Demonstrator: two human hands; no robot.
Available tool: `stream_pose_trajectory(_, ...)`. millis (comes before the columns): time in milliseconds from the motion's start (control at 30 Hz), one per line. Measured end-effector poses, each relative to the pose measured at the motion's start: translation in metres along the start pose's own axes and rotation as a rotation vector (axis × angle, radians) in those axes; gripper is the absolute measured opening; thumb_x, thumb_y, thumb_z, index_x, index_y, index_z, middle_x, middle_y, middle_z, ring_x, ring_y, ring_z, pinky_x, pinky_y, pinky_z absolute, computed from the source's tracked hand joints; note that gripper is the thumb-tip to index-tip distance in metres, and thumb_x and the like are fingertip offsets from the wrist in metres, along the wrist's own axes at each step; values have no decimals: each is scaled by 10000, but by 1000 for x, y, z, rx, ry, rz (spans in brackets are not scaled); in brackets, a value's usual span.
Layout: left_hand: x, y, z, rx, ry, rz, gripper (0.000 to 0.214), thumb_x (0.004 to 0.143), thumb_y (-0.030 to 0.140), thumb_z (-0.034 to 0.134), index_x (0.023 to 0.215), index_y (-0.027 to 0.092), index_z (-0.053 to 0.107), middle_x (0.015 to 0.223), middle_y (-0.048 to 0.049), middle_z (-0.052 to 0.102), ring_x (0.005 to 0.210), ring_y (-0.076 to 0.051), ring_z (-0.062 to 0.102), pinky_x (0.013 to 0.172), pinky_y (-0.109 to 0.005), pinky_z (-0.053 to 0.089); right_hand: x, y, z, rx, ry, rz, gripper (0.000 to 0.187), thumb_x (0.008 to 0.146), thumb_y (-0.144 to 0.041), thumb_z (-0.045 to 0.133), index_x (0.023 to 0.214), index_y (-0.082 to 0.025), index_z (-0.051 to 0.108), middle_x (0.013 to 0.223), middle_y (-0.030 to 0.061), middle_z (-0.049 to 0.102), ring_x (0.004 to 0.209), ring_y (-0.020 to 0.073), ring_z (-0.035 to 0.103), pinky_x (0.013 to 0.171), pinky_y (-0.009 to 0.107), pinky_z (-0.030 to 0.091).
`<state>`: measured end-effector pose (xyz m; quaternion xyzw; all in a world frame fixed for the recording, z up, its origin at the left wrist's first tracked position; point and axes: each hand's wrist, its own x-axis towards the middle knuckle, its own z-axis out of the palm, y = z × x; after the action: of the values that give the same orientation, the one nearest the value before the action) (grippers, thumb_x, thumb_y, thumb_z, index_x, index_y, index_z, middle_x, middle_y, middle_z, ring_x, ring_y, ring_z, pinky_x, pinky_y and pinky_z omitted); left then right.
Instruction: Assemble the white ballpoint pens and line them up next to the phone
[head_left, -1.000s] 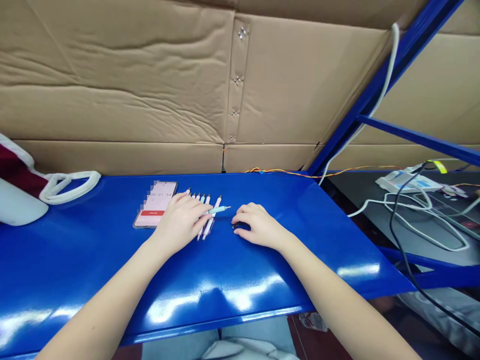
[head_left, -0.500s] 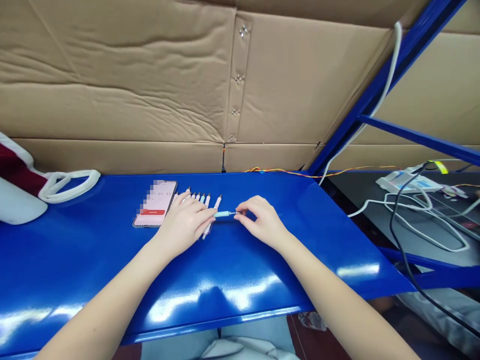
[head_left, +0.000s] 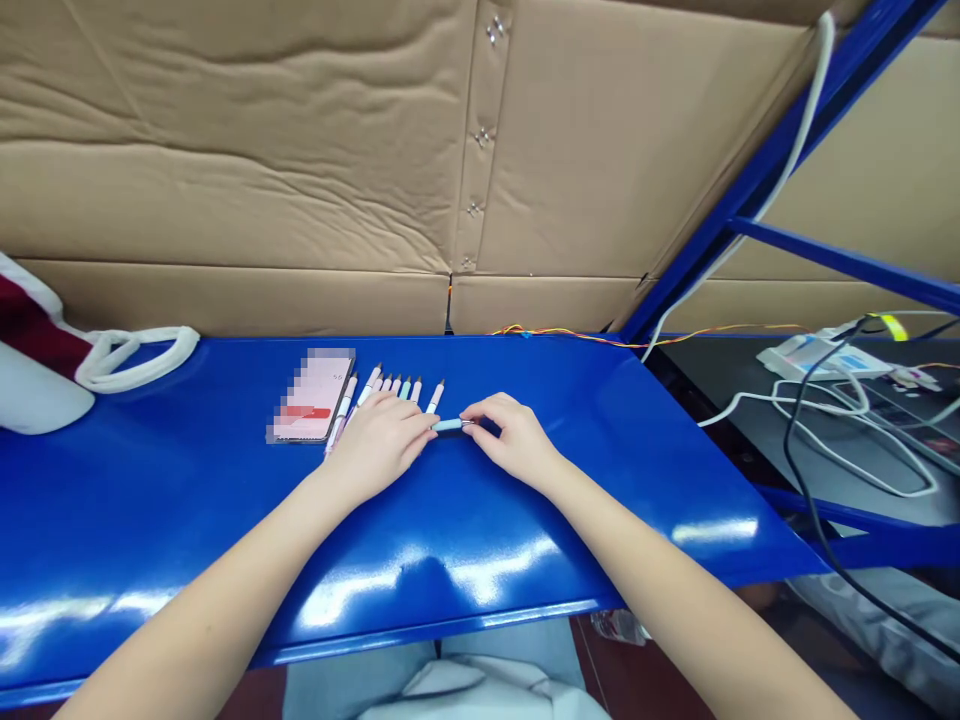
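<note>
Right hand (head_left: 517, 438) pinches the right end of a pale-blue pen (head_left: 450, 425), lying left-right across the hands. Left hand (head_left: 379, 445) meets its left end, grip unclear. Row of pens (head_left: 397, 388) just far; phone (head_left: 311, 395) left, on blue shelf (head_left: 150, 510).

Phone screen (head_left: 311, 395) pixelated, unreadable

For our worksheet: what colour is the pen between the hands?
The pen is pale blue; head view.

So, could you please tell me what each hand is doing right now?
Left hand: closed, holding one end of a pale blue pen piece.
Right hand: closed, pinching its other end.
</note>
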<state>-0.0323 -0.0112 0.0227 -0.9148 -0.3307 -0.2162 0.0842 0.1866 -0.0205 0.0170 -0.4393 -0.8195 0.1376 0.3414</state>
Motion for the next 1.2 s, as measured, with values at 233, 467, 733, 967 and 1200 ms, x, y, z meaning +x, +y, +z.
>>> stream_pose_trajectory(233, -1, 0, 5, -80, 17, -36, 223, 909, 260, 456, 1007, 179, 639, 851, -63, 640, 827, -199, 566, 791, -353, 441, 4, 3, -1, 64, -128, 86, 184, 880, -196, 516, 761, -200, 657, 746, 9, 698, 766, 162, 575, 761, 302, 429)
stream_pose_trajectory(467, -2, 3, 4, -155, -38, -118, 224, 922, 268, 425, 1026, 205, 613, 906, -51, 610, 822, -171, 584, 718, -283, 478, 4, 6, 3, 143, -151, 174, 206, 899, -272, 467, 878, -195, 656, 756, 13, 672, 772, 164, 591, 777, 312, 432)
stream_pose_trajectory(733, -2, -1, 9, -152, -37, -98, 235, 916, 261, 432, 1028, 184, 624, 892, -68, 615, 869, -198, 567, 782, -339, 478, 5, 6, 3, 89, -99, 110, 80, 857, -195, 517, 810, -187, 581, 829, 30, 626, 799, 163, 559, 784, 324, 429)
stream_pose_trajectory(967, -1, 0, 8, -173, -35, -98, 241, 918, 266, 432, 1033, 178, 625, 873, -67, 618, 861, -197, 568, 785, -340, 477, 4, 11, 2, 34, -98, 27, 111, 853, -264, 563, 930, -187, 583, 945, 62, 611, 906, 190, 541, 831, 349, 424)
stream_pose_trajectory(1200, -2, -1, 8, -183, -37, -92, 242, 917, 272, 432, 1038, 185, 623, 879, -64, 616, 868, -195, 571, 802, -343, 476, 5, 10, 2, 19, -110, 3, 99, 878, -265, 519, 897, -185, 574, 955, 71, 600, 928, 195, 535, 851, 360, 411)
